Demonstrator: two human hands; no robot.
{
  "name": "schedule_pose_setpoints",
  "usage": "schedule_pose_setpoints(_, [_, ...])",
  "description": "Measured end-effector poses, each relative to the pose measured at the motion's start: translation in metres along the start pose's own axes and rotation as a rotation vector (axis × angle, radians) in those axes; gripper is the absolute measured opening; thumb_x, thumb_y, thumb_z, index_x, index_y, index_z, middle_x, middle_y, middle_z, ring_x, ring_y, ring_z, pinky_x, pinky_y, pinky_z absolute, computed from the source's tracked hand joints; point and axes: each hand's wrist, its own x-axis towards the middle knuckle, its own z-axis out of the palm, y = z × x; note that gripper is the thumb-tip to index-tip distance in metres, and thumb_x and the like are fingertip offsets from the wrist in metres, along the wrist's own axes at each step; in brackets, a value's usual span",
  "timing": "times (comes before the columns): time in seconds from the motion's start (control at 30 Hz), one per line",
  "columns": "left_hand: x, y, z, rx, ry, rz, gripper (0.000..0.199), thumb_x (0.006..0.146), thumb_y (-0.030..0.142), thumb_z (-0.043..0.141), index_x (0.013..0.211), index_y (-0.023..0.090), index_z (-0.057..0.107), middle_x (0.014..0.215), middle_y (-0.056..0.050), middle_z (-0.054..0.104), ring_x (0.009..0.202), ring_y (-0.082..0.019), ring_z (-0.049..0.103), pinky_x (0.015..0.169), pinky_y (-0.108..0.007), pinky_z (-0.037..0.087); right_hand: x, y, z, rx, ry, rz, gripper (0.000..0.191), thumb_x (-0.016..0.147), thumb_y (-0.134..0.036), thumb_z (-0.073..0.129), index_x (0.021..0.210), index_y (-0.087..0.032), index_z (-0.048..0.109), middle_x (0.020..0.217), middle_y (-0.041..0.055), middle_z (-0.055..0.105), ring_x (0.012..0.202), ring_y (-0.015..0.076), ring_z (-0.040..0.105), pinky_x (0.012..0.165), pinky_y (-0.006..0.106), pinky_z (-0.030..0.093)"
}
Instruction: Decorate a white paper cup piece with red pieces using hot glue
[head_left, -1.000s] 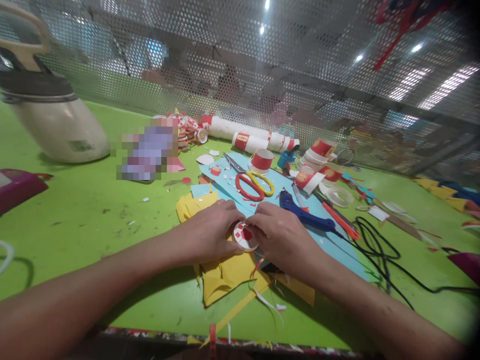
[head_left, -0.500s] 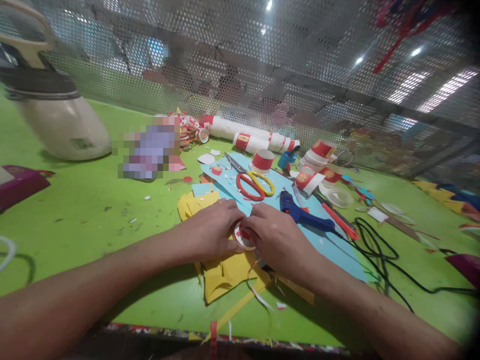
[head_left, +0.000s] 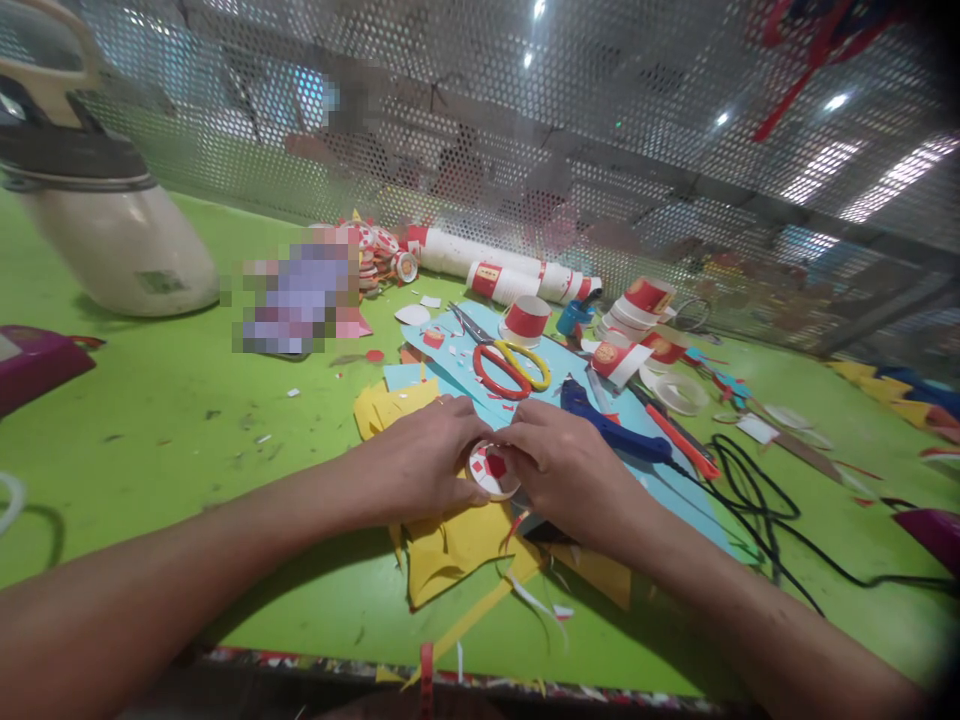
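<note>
Between my two hands is a small round paper disc (head_left: 491, 470), white with red patches and a pale rim. My left hand (head_left: 431, 450) grips it from the left, thumb at the lower edge and fingers at the top. Closed at the disc's upper right is my right hand (head_left: 566, 465); its pinched fingertips hide whatever may be between them. Yellow paper (head_left: 450, 550) lies under the hands, with thin curled strips (head_left: 536, 600) beside it. Just beyond are red-and-yellow-handled scissors (head_left: 510, 370) on light blue paper (head_left: 465, 345).
A blue glue gun (head_left: 611, 425) with a looping black cord (head_left: 765, 500) lies at the right, near a red-handled cutter (head_left: 682, 440). White-and-red paper cups (head_left: 525, 320) stand behind. At the left is a large white jug (head_left: 135, 250). A perforated metal screen (head_left: 465, 130) rises behind the green table (head_left: 187, 430).
My right fingers have drawn slightly up and right, baring more of the disc's red and white face. My left hand has stayed nearly still.
</note>
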Motion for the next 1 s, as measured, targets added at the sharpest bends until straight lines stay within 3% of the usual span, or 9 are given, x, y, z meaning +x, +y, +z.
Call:
schedule_pose_setpoints(0.23, [0.0007,0.0000,0.0005,0.005,-0.014,-0.017,0.020,0.077,0.035,0.067,0.081,0.017,0.059,0.084,-0.003,0.053,0.075,-0.017,0.048,0.061,-0.027,0.038,-0.0008,0.0002,-0.0017,0.070,-0.026,0.016,0.020,0.085,-0.005,0.054,0.089,-0.012,0.073,0.073,0.0043,0.056,0.069,0.0147,0.051,0.060,0.027,0.033])
schedule_pose_setpoints(0.5, [-0.0008,-0.0005,0.0009,0.010,-0.003,-0.028,0.020,0.075,0.033,0.068,0.080,0.018,0.055,0.085,-0.002,0.052,0.077,-0.017,0.048,0.063,-0.027,0.039,0.0009,-0.0046,0.0033,0.046,-0.047,0.054,0.018,0.085,-0.007,0.054,0.074,-0.014,0.066,0.072,0.0025,0.050,0.069,0.0146,0.046,0.058,0.028,0.028])
schedule_pose_setpoints(1.0, [0.0002,0.0015,-0.0007,0.015,-0.028,-0.038,0.018,0.073,0.028,0.069,0.076,0.017,0.054,0.084,-0.002,0.052,0.074,-0.017,0.047,0.061,-0.027,0.038,-0.0009,-0.0032,0.0032,0.074,-0.053,0.042,0.018,0.087,-0.009,0.052,0.082,-0.016,0.068,0.073,0.0013,0.047,0.070,0.0146,0.045,0.060,0.028,0.029])
